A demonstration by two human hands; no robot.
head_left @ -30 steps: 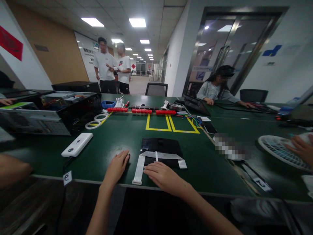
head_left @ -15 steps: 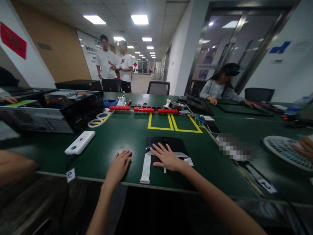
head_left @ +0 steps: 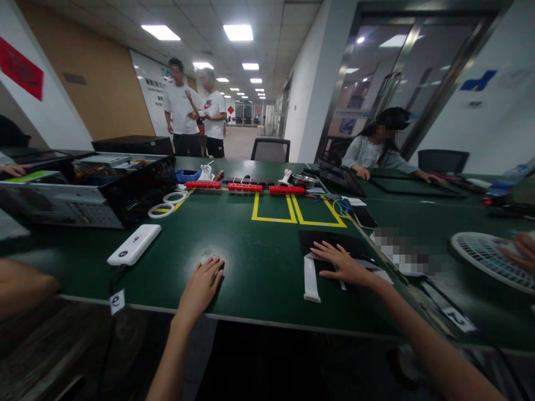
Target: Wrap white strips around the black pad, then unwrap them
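My right hand (head_left: 340, 264) lies flat, fingers spread, on top of a thin black sheet-like panel (head_left: 311, 239) resting on the green table (head_left: 251, 250). From the panel's near side a white flat ribbon cable (head_left: 310, 279) runs toward me and ends in a connector. A white flap sticks out at its right, and my hand covers much of the panel's middle. My left hand (head_left: 203, 284) rests on the bare tabletop left of the panel, palm down with fingers stretched out, holding nothing.
An opened computer case (head_left: 96, 206) stands at the left, near white rings (head_left: 161, 210) and a white power bank (head_left: 134, 244). Red strips (head_left: 244, 187) and yellow tape outlines (head_left: 275, 220) lie ahead. At the right is a white basket (head_left: 480, 250) beside another person's hand (head_left: 522, 248).
My right hand has slid the black panel with its ribbon cable to the right along the table. My left hand has stayed nearly where it was.
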